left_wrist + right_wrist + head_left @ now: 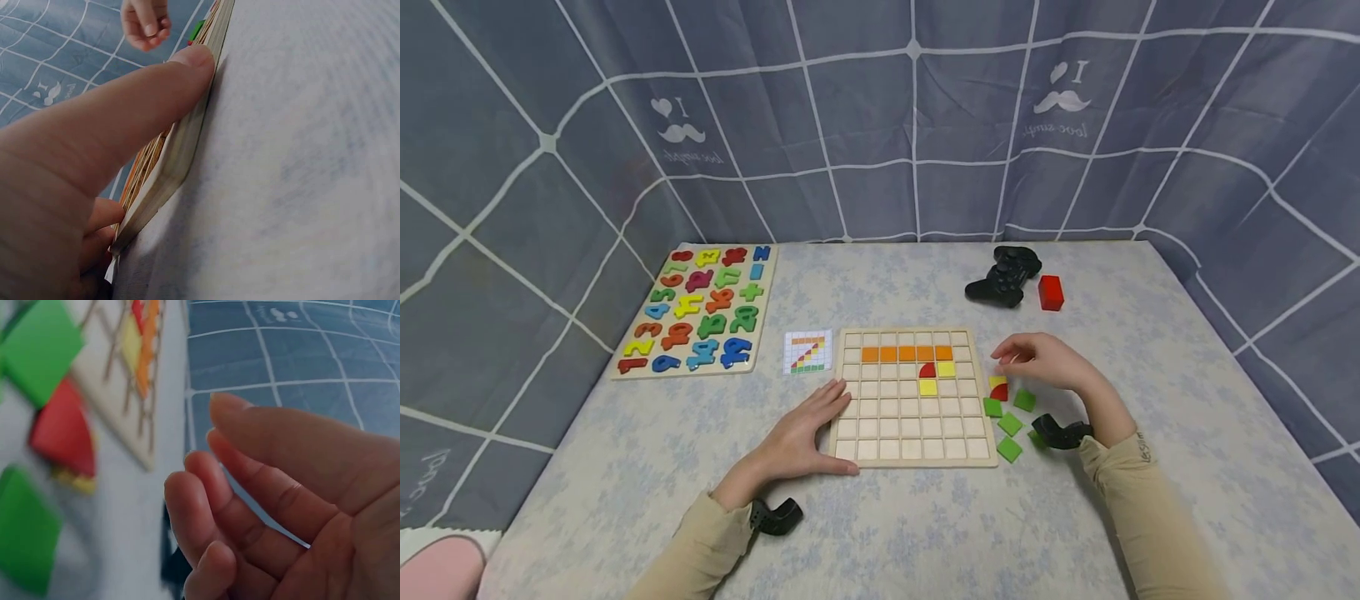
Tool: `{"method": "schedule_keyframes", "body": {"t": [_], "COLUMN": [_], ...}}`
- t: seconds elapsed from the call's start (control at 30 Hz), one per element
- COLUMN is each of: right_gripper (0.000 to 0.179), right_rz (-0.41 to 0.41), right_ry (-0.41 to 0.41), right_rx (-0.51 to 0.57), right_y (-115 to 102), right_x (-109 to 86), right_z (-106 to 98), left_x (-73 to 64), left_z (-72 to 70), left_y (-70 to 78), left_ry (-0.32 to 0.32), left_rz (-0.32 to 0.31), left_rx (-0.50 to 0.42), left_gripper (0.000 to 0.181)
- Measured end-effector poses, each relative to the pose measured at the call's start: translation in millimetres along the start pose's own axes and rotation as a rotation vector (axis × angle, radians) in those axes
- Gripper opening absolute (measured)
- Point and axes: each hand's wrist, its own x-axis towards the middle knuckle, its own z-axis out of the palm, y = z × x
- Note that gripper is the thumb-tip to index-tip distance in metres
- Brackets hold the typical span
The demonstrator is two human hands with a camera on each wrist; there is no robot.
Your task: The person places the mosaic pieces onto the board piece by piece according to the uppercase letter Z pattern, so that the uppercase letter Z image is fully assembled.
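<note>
A wooden grid board [887, 464] lies flat, carrying a row of orange squares [887, 354], yellow squares [928, 387] and a red quarter-round piece [927, 370]. My left hand [805, 433] rests at its near left corner, straight thumb [150, 90] along the front edge, fingers touching the left side. Over the tabletop beyond the board's right edge hovers my right hand [1041, 360], its fingers loosely bent and nothing between thumb and fingertips. Below it are a yellow-and-red piece [998, 388] and several green squares [1011, 424]; one is partly hidden by the wrist camera.
Left of the board lies a small pattern card [807, 352]. A number puzzle board [760, 333] sits at the back left. Towards the back right are a black game controller [1006, 277] and a red block [1051, 293]. A grid-patterned curtain [880, 117] hangs behind the table.
</note>
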Motion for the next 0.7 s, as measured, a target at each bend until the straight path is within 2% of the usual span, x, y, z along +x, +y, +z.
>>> {"method": "schedule_keyframes", "body": {"t": [0.33,0.7], "right_gripper": [0.031,0.035], "right_rz": [-0.032,-0.014], "right_ry": [-0.039,-0.052], "right_rx": [0.12,0.136], "right_y": [28,31], "right_x": [-7.6,-5.4], "right_z": [10,9], "left_x": [-5.2,-2.7], "left_z": [3.5,2.5], "left_y": [0.6,0.7], "left_ry": [-0.013,-0.007], "left_rz": [-0.024,-0.011], "left_rx": [-0.012,-0.002], "left_gripper": [0.106,0.106]}}
